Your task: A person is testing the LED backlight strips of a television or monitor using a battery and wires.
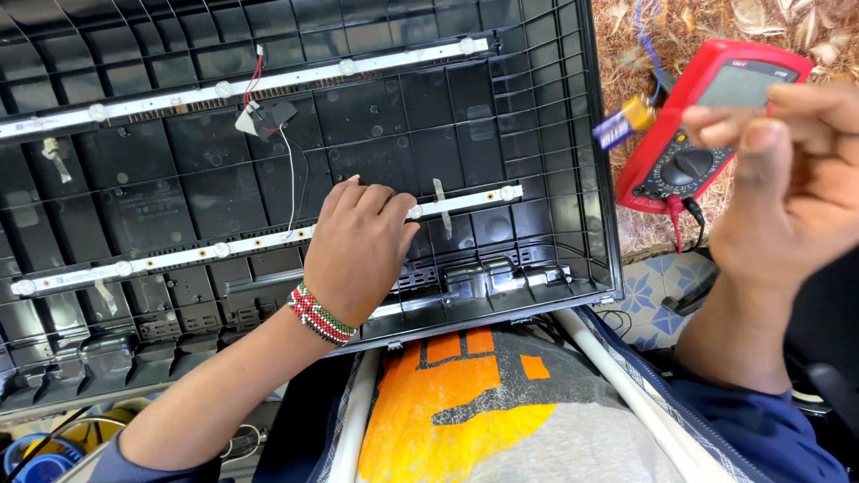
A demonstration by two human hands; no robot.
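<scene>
The left hand (358, 246) is laid, fingers curled and holding nothing, on the lower light strip (179, 255) inside the black panel (501, 107); a small battery (624, 123) is pinched by the right hand (787, 179) beside the red meter (707, 116).

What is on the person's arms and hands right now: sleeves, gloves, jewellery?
Both hands are bare, no gloves. The left hand has a beaded wristband in red, white, green and black. Dark blue sleeves cover the upper arms. The right hand shows no jewellery.

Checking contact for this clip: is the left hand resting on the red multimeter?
No, the left hand rests on the lower white light strip in the black panel; the multimeter lies far right.
</scene>
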